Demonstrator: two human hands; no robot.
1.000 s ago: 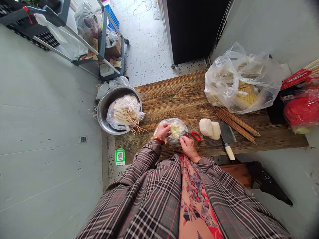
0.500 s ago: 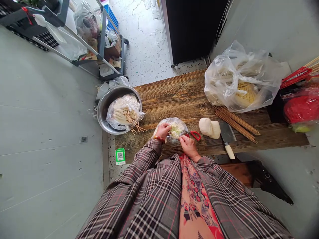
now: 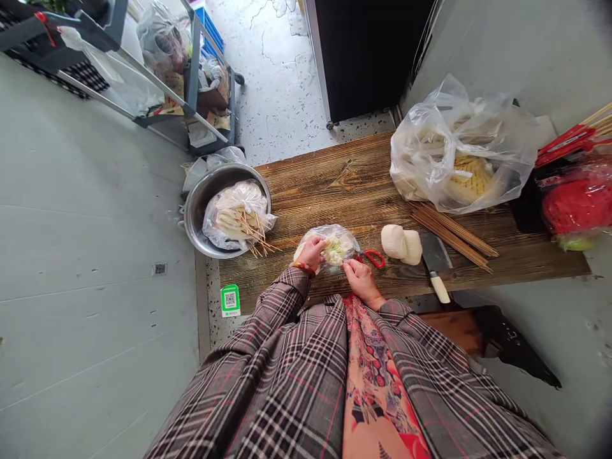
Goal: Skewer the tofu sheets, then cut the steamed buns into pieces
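Both my hands work close together over a clear plastic bag (image 3: 329,231) on the wooden table. My left hand (image 3: 312,252) is closed in a pinch at the left side of a pale, greenish-white lumpy piece of food (image 3: 336,247). Opposite it, my right hand (image 3: 361,280) has thumb and fingers pressed together at the food's lower right edge; what sits between those fingertips is too small to make out. Red-handled scissors (image 3: 373,257) lie just right of the bag. Farther right are two rounded white blocks (image 3: 394,241), side by side and touching.
A cleaver (image 3: 437,261) and bundled wooden skewers (image 3: 452,233) lie to the right, below a large plastic bag (image 3: 425,153). At left stands a metal basin (image 3: 191,220) with bagged, skewered pale food (image 3: 234,217). A green QR card (image 3: 230,300) lies at the front left corner.
The right fingertips have shifted slightly away from the food's edge. Otherwise both hands keep nearly the same pose, and the whole view has moved a little.
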